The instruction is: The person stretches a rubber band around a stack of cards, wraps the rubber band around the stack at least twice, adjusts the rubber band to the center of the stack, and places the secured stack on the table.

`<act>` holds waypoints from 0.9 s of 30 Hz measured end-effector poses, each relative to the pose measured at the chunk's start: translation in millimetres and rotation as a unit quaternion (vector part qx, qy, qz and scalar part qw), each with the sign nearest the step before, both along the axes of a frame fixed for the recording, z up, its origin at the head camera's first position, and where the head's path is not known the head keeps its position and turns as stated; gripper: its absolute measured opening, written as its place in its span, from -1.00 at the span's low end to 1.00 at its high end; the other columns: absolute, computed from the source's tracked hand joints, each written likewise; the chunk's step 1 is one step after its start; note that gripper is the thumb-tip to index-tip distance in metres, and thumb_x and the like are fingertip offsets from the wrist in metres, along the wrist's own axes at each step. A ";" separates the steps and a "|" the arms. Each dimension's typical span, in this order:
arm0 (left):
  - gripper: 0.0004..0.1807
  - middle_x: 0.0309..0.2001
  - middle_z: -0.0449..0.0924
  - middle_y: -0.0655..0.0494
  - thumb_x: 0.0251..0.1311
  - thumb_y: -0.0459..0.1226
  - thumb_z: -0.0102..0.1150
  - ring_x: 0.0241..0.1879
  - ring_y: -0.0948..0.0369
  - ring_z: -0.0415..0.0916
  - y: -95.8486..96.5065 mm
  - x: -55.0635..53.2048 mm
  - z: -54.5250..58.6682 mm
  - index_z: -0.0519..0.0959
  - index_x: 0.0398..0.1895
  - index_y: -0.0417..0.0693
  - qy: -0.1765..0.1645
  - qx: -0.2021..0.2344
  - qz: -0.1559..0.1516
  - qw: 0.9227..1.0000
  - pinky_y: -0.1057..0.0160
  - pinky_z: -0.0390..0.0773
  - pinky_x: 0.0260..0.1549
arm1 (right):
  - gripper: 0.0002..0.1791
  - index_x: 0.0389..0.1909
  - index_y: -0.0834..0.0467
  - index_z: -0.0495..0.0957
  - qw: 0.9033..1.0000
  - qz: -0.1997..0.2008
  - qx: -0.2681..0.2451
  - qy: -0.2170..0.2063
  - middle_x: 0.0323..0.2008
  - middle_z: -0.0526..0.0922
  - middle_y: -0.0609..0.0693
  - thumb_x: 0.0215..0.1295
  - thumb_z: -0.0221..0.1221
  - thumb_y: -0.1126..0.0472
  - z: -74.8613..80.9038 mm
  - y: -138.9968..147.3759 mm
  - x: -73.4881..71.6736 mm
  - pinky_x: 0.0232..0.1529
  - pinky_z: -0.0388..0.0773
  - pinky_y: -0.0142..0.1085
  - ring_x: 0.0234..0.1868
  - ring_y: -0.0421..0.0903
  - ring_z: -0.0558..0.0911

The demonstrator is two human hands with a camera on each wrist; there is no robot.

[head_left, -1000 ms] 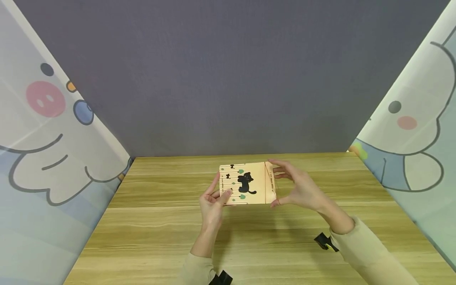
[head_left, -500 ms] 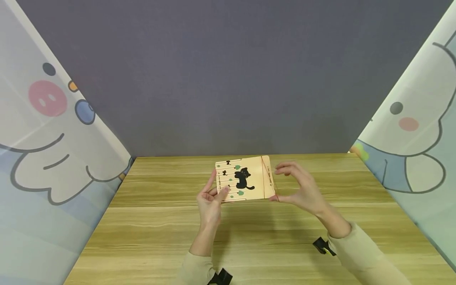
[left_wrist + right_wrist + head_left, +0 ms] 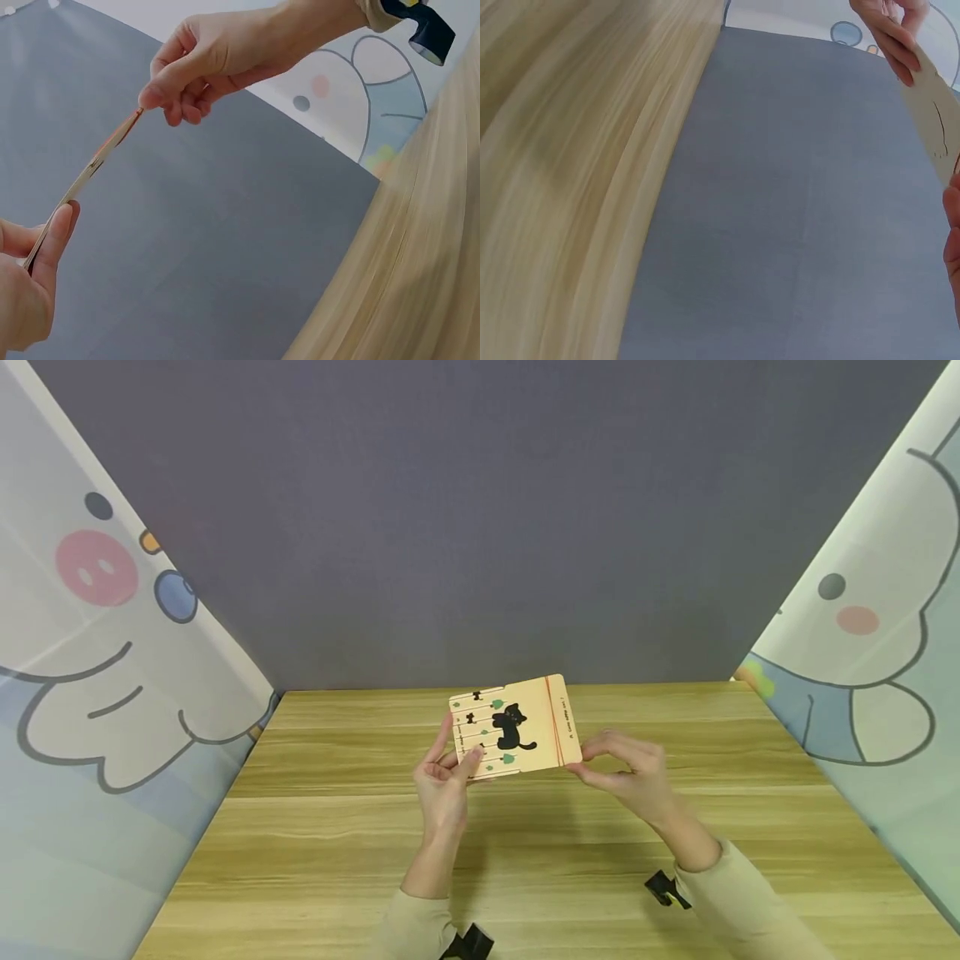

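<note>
A thin cream notebook (image 3: 536, 735), printed with a black cat and small green trees, is held tilted above the table. Its left end is between the thumb and fingers of my left hand (image 3: 444, 797). Near the right end, a thin red elastic band (image 3: 553, 714) runs across the cover in two close strands. My right hand (image 3: 633, 777) pinches the lower right corner with thumb and fingers. Seen edge-on in the left wrist view, the notebook (image 3: 90, 165) looks very slim. The right wrist view shows its pale back (image 3: 934, 120) with a thin dark line.
The wood-grain table (image 3: 337, 860) lies below both hands. A grey panel (image 3: 480, 527) rises behind it, with cartoon-printed panels at the left (image 3: 97, 693) and right (image 3: 862, 693). Black wrist mounts sit at both sleeves (image 3: 750, 893).
The right hand's fingers have come off the right edge and drawn together at the lower corner. The band, earlier pulled past that edge, now lies across the cover. The notebook has tilted up at right.
</note>
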State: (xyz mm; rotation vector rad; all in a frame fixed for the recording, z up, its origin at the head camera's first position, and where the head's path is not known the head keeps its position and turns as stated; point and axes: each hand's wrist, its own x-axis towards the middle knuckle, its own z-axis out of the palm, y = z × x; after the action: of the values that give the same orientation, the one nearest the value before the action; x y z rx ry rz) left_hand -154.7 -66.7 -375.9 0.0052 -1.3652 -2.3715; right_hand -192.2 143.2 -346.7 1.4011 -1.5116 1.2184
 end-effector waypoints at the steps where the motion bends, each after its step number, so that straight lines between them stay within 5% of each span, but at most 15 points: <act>1: -0.32 -0.60 0.61 0.07 -0.11 -0.64 0.13 -0.73 0.35 0.42 0.3 0.1 1.2 0.29 0.19 -0.19 0.006 -0.001 0.002 1.000 0.53 0.49 -0.66 | -0.79 -0.67 0.37 0.49 1.000 -0.003 -0.009 -0.002 -0.65 0.56 0.12 -0.01 0.27 0.35 -3.3 -0.2 -0.9 -0.38 0.56 -0.45 -0.57 -0.07 0.55; 8: -0.32 -0.70 0.55 0.11 -0.10 -0.62 0.15 -0.81 0.39 0.31 -0.6 0.0 5.2 0.29 0.19 -0.20 0.017 -0.018 0.010 1.000 0.56 0.46 -0.65 | -0.77 -0.66 0.34 0.51 0.994 -0.073 -0.043 -0.071 -0.66 0.57 0.09 0.00 0.28 0.27 -25.6 -1.4 0.2 -0.54 0.48 -0.48 -0.60 -0.21 0.51; 12: -0.32 -0.73 0.51 0.10 -0.09 -0.61 0.16 -0.82 0.38 0.30 -2.2 -1.6 4.6 0.29 0.20 -0.19 0.017 -0.022 0.007 1.000 0.55 0.48 -0.63 | -0.88 -0.62 0.40 0.50 0.982 -0.060 -0.081 -0.160 -0.63 0.58 0.11 -0.03 0.25 0.45 -23.0 -9.7 15.0 -0.53 0.45 -0.51 -0.58 -0.24 0.49; 16: -0.32 -0.66 0.58 0.09 -0.10 -0.62 0.16 -0.77 0.36 0.37 -3.5 -3.9 4.1 0.30 0.19 -0.15 0.018 -0.023 0.007 1.000 0.56 0.43 -0.69 | -0.90 -0.57 0.43 0.50 0.954 -0.027 -0.134 -0.266 -0.58 0.60 0.13 -0.06 0.14 0.65 -25.0 -16.6 23.6 -0.51 0.51 -0.51 -0.56 -0.22 0.53; 19: -0.31 -0.59 0.62 0.08 -0.10 -0.62 0.15 -0.78 0.36 0.36 -3.9 -5.4 3.9 0.30 0.19 -0.15 0.022 -0.021 0.006 1.000 0.58 0.34 -0.78 | -0.93 -0.52 0.39 0.51 0.926 -0.024 -0.161 -0.342 -0.56 0.62 0.10 0.04 0.12 0.57 -35.3 -18.8 21.5 -0.54 0.54 -0.46 -0.56 -0.20 0.57; 23: -0.32 -0.56 0.63 0.06 -0.10 -0.63 0.15 -0.77 0.36 0.36 -4.1 -6.6 3.7 0.30 0.19 -0.16 0.026 -0.018 0.002 0.999 0.57 0.29 -0.82 | -0.96 -0.42 0.39 0.51 0.894 0.009 -0.190 -0.406 -0.52 0.62 0.14 0.13 0.09 0.49 -76.7 -14.0 0.1 -0.58 0.53 -0.39 -0.57 -0.08 0.57; 27: -0.31 -0.51 0.63 0.00 -0.11 -0.65 0.14 -0.65 0.28 0.51 -4.1 -7.8 3.1 0.29 0.19 -0.19 0.030 -0.010 0.000 0.999 0.51 0.48 -0.71 | -0.91 -0.34 0.39 0.50 0.867 0.008 -0.210 -0.452 -0.48 0.61 0.23 0.18 0.07 0.43 -142.3 -5.8 -35.5 -0.57 0.55 -0.25 -0.56 0.04 0.56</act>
State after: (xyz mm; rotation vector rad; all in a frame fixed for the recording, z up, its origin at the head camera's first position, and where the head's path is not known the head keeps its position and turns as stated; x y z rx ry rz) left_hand -162.5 -70.7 -372.7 -0.0721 -1.3614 -2.3385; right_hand -227.7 137.4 -489.0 0.5316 -1.6292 2.2361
